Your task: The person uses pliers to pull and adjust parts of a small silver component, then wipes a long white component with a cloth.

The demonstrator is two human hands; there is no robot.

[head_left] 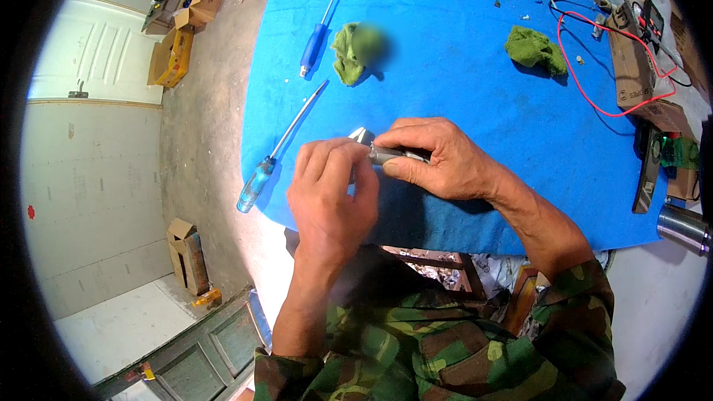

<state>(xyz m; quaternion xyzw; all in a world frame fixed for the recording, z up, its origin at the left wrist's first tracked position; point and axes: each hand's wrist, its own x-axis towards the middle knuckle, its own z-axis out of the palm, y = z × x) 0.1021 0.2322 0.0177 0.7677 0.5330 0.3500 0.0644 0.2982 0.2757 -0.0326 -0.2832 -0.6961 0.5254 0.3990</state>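
Observation:
Both my hands meet above the near part of the blue-covered table (457, 96). My right hand (445, 160) is closed, pinching a small grey metal cylinder (383, 154) between thumb and fingers. The left end of that cylinder reaches the fingertips of my left hand (330, 189). My left hand is closed too, its fingers curled round a silver metal piece (361, 134) with a tapered tip. Most of that piece is hidden, so its kind is unclear. To the left lies a screwdriver with a light blue handle (256, 183), its shaft pointing away from me.
A second screwdriver with a blue handle (313, 50) lies farther off, beside a green cloth (349, 52). Another green cloth (535, 50) rests right of centre. A red cable (568, 78) loops near a cardboard box (631, 52). A metal cylinder (682, 229) stands at the right edge.

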